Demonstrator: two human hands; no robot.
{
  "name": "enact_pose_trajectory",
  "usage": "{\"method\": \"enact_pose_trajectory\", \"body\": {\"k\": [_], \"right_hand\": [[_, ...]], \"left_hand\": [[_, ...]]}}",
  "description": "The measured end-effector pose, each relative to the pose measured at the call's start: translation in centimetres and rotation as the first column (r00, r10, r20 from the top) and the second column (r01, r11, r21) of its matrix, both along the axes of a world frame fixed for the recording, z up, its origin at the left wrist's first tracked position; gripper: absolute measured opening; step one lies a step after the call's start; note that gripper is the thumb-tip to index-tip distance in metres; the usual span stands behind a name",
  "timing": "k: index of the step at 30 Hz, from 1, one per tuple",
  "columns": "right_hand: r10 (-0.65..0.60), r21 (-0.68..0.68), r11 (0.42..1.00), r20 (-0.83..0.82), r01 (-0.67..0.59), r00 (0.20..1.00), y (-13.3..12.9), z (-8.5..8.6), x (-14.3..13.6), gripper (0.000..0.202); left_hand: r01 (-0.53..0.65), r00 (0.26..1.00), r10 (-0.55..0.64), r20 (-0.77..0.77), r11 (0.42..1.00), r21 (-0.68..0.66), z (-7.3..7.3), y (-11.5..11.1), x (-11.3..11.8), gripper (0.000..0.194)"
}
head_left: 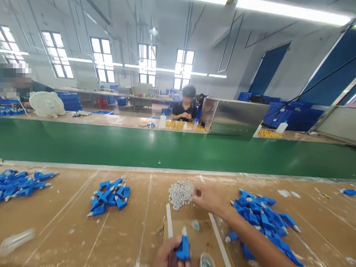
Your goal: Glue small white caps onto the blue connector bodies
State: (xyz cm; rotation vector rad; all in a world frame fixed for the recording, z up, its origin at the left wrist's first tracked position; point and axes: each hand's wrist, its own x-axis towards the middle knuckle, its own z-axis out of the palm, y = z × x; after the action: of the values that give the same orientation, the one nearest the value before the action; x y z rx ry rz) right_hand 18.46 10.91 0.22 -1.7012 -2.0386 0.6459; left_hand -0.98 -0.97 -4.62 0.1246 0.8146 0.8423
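Note:
In the head view, my left hand (170, 253) is closed round a blue plastic piece with a white nozzle-like tip (183, 247), held upright with the tip pointing away from me. My right hand (207, 198) reaches in from the right to the edge of a pile of small grey-white pieces (180, 194). Its thumb and forefinger are curled together in a pinch; whatever may be between them is too small to make out. Below that pile lies a small clear, pale blob (195, 225), and a small round container (206, 260) sits near the bottom edge.
Heaps of blue parts lie right (261, 213), left of centre (111, 196) and far left (22, 183). White strips (169, 220) are on the cardboard-covered table (130, 230). A green belt (111, 144) runs beyond; across it a co-worker (183, 109) sits near yellow parts (178, 125).

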Motion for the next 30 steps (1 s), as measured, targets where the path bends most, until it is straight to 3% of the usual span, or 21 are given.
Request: {"method": "enact_pose_trajectory", "body": {"k": [3, 7, 12, 17, 20, 25, 28, 30], "right_hand": [[-0.057, -0.132, 0.991, -0.342, 0.012, 0.938, -1.8, 0.3, 2.1, 0.011], [-0.181, -0.282, 0.959, -0.664, -0.018, 0.726, -5.7, 0.8, 3.7, 0.027], [-0.276, -0.359, 0.930, -0.822, -0.077, 0.498, -9.9, 1.7, 3.9, 0.036], [-0.284, -0.337, 0.913, -0.930, -0.229, 0.234, -11.6, 2.4, 3.8, 0.021], [-0.280, -0.329, 0.913, -0.936, -0.242, 0.214, -11.9, 2.4, 3.7, 0.017], [-0.274, -0.332, 0.922, -0.923, -0.198, 0.272, -12.1, 2.5, 2.7, 0.021], [-0.242, -0.303, 0.946, -0.897, -0.115, 0.369, -12.7, 2.0, 2.2, 0.023], [-0.212, -0.256, 0.966, -0.846, -0.025, 0.489, -12.9, 0.8, 2.0, 0.026]], "left_hand": [[-0.082, 0.996, 0.081, 0.023, 0.997, 0.014, 1.7, -0.7, 0.2, 0.013], [-0.084, 0.995, 0.082, 0.050, 0.996, 0.041, 3.6, -0.9, 0.6, 0.012], [-0.028, 0.998, 0.021, 0.058, 0.992, 0.127, 4.7, -1.3, 1.6, 0.015], [0.027, 0.998, -0.034, 0.043, 0.987, 0.156, 5.0, -1.4, 2.3, 0.018], [0.041, 0.998, -0.048, 0.047, 0.989, 0.145, 5.0, -1.3, 2.3, 0.019], [0.033, 0.997, -0.040, 0.068, 0.995, 0.096, 4.7, -1.1, 2.3, 0.017], [-0.002, 0.997, -0.002, 0.075, 0.999, 0.049, 4.0, -1.4, 2.3, 0.017], [0.036, 0.995, -0.036, 0.094, 0.999, 0.010, 3.4, -1.5, 2.0, 0.021]]}}
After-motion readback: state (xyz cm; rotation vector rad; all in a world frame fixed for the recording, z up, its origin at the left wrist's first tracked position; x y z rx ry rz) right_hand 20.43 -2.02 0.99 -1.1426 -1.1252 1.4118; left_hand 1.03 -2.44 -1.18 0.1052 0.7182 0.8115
